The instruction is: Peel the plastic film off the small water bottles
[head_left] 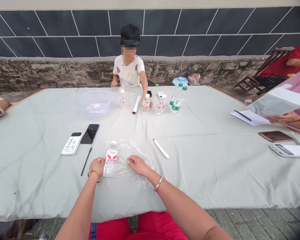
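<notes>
A small clear water bottle (111, 156) with a white cap and a red-and-white label lies on a crumpled sheet of clear plastic film (125, 151) in front of me. At the bottle's left side, my left hand (97, 165) is closed, its fingertips pinching the film's edge close to the bottle. My right hand (138, 164) is over the film to the right of the bottle, with thumb and fingers pinched together on a fold of it. The film spreads under and past my right hand.
A white pen-like cutter (161, 148) lies to the right; a white power bank (71, 144), black phone (90, 133) and black strap (86, 161) lie left. Farther back stand a clear basin (93, 103), a film roll (136, 105) and several bottles. A person (129, 70) reaches among them.
</notes>
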Tool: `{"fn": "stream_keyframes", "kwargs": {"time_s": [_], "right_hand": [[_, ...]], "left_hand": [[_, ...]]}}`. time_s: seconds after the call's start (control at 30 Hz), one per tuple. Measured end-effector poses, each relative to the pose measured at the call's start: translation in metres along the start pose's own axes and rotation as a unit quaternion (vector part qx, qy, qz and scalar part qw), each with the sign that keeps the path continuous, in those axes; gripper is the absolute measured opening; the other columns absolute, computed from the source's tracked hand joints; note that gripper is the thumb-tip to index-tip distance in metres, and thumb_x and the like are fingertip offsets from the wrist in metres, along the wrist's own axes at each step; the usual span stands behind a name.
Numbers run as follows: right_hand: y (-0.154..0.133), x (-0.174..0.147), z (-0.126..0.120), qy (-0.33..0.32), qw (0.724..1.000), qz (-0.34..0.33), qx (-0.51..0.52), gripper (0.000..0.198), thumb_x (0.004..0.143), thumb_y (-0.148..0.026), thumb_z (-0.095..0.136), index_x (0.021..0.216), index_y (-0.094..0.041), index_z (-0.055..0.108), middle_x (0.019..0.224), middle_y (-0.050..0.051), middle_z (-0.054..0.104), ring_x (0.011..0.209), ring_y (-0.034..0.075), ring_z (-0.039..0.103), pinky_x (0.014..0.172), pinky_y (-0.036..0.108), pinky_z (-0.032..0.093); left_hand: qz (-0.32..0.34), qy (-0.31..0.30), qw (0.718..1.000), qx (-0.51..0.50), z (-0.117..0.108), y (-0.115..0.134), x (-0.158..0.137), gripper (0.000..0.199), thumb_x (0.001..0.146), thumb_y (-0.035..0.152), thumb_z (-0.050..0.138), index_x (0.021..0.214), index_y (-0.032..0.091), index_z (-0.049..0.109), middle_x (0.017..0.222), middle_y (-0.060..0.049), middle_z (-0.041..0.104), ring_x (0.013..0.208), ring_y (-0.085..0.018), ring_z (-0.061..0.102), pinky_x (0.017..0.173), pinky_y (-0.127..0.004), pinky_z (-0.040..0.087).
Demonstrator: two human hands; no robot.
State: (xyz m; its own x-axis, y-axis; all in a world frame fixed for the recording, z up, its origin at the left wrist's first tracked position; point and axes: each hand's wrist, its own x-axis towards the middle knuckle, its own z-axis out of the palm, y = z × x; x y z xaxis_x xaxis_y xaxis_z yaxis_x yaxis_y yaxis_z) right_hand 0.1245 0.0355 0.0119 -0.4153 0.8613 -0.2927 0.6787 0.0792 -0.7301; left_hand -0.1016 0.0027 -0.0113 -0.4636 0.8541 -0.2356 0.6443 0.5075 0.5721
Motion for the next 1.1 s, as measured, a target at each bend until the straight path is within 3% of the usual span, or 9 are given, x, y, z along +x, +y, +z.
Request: {"fn": "stream_keyframes", "kwargs": {"time_s": [0.13, 0.27, 0.4, 0.53, 0.67, 0.8, 0.9, 1.1], "right_hand": [[-0.024, 0.008, 0.001, 0.008, 1.0, -0.001, -0.015, 0.031, 0.087, -0.037, 0.048, 0.107, -0.018, 0.062, 0.091, 0.006, 0.067, 0.083, 0.017, 0.061, 0.072, 0.026, 0.043], [-0.047, 0.02, 0.016, 0.006, 1.0, 0.015, -0.008, 0.064, 0.084, -0.053, 0.047, 0.133, -0.011, 0.043, 0.105, 0.014, 0.066, 0.098, 0.025, 0.061, 0.081, 0.033, 0.044], [-0.056, 0.029, 0.032, 0.001, 0.999, 0.035, -0.007, 0.086, 0.074, -0.068, 0.051, 0.135, -0.009, 0.039, 0.111, 0.018, 0.064, 0.103, 0.03, 0.06, 0.079, 0.035, 0.046], [-0.058, 0.034, 0.034, 0.012, 0.998, 0.059, -0.025, 0.065, 0.069, -0.064, 0.059, 0.113, -0.016, 0.057, 0.101, 0.014, 0.067, 0.091, 0.028, 0.064, 0.071, 0.033, 0.047], [-0.057, 0.037, 0.025, 0.007, 0.997, 0.07, 0.02, 0.042, 0.074, -0.048, 0.06, 0.103, -0.018, 0.059, 0.092, 0.008, 0.069, 0.077, 0.022, 0.066, 0.061, 0.028, 0.048], [-0.05, 0.036, 0.016, -0.032, 0.995, 0.076, 0.06, 0.037, 0.077, -0.047, 0.056, 0.103, -0.02, 0.059, 0.085, 0.005, 0.069, 0.056, 0.017, 0.062, 0.048, 0.025, 0.044], [-0.044, 0.036, 0.015, -0.027, 0.998, 0.051, 0.022, 0.04, 0.076, -0.052, 0.057, 0.1, -0.02, 0.061, 0.079, 0.003, 0.068, 0.058, 0.017, 0.062, 0.051, 0.025, 0.044], [-0.039, 0.038, 0.012, -0.041, 0.998, 0.046, 0.025, 0.04, 0.08, -0.05, 0.052, 0.104, -0.02, 0.061, 0.088, 0.004, 0.069, 0.065, 0.017, 0.063, 0.054, 0.024, 0.044]], "left_hand": [[-0.003, 0.009, 1.0, -0.03, 0.001, -0.003, -0.002, 0.037, 0.086, 0.039, 0.034, 0.053, 0.022, 0.039, 0.048, 0.002, 0.047, 0.049, -0.014, 0.046, 0.049, -0.024, 0.033], [0.011, 0.02, 0.999, -0.033, 0.005, 0.007, -0.007, 0.036, 0.086, 0.045, 0.036, 0.057, 0.023, 0.038, 0.054, 0.001, 0.051, 0.054, -0.016, 0.048, 0.052, -0.025, 0.033], [0.015, 0.024, 0.999, -0.038, 0.011, 0.012, -0.01, 0.035, 0.089, 0.042, 0.032, 0.059, 0.024, 0.034, 0.055, 0.001, 0.05, 0.056, -0.016, 0.049, 0.052, -0.025, 0.031], [-0.002, 0.016, 0.998, -0.059, 0.016, 0.009, -0.01, 0.03, 0.088, 0.033, 0.032, 0.06, 0.023, 0.033, 0.053, 0.002, 0.048, 0.055, -0.015, 0.05, 0.052, -0.025, 0.033], [-0.016, -0.021, 0.994, -0.103, 0.018, 0.01, -0.01, 0.028, 0.087, 0.033, 0.035, 0.061, 0.023, 0.037, 0.051, 0.004, 0.048, 0.05, -0.014, 0.052, 0.049, -0.025, 0.038], [-0.033, -0.052, 0.985, -0.16, 0.019, 0.019, -0.014, 0.032, 0.089, 0.043, 0.027, 0.07, 0.023, 0.042, 0.06, 0.002, 0.056, 0.049, -0.014, 0.057, 0.048, -0.026, 0.045], [-0.037, -0.06, 0.982, -0.176, 0.022, 0.025, -0.019, 0.034, 0.086, 0.053, 0.035, 0.07, 0.023, 0.042, 0.053, 0.003, 0.053, 0.047, -0.015, 0.057, 0.046, -0.027, 0.046], [-0.04, -0.044, 0.979, -0.194, 0.03, 0.025, -0.019, 0.03, 0.089, 0.039, 0.032, 0.063, 0.024, 0.038, 0.047, 0.005, 0.046, 0.044, -0.013, 0.053, 0.045, -0.024, 0.046]]}}
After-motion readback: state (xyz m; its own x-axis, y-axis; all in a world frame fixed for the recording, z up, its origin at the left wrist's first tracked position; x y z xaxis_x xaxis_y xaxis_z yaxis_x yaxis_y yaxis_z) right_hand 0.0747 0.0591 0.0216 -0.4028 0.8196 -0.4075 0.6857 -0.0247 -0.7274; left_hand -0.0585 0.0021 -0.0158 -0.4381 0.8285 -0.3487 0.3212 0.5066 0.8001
